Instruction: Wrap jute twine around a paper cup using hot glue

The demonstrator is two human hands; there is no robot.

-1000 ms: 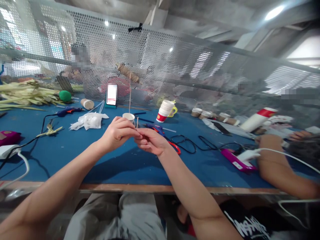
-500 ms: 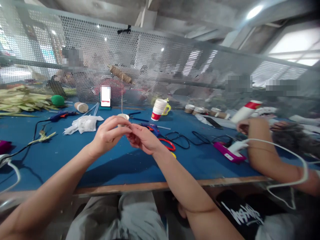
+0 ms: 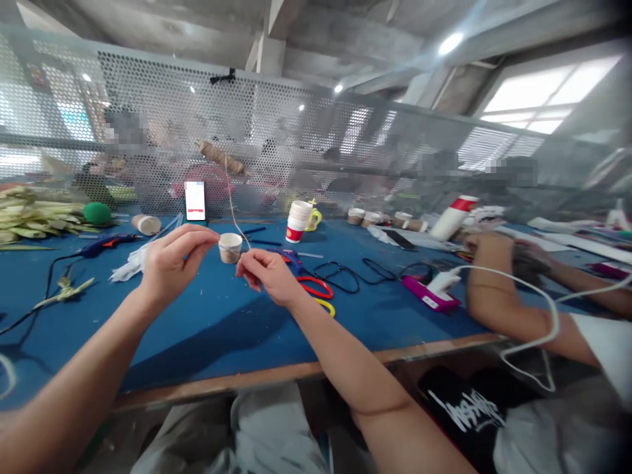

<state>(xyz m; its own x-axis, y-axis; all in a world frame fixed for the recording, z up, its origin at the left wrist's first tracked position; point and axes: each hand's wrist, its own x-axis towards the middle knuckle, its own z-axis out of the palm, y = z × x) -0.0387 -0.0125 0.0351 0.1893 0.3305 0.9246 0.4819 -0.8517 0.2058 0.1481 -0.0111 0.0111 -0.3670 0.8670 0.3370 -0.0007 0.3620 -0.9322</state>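
Between the two hands, a small white paper cup wrapped in brown twine (image 3: 230, 250) is standing upright on the blue counter (image 3: 207, 319). The right hand (image 3: 269, 273) is pinching a thin beige strand of twine (image 3: 233, 207) just beside the cup; that strand is hanging from a brown, elongated spool of twine (image 3: 220, 157) at the grey perforated metal screen (image 3: 286, 131). The left hand (image 3: 170, 264) is hovering near the cup's rim, fingertips drawn narrowly together; whether it is gripping anything, I cannot tell. A red loop-shaped handle (image 3: 316, 295) is lying near the right wrist.
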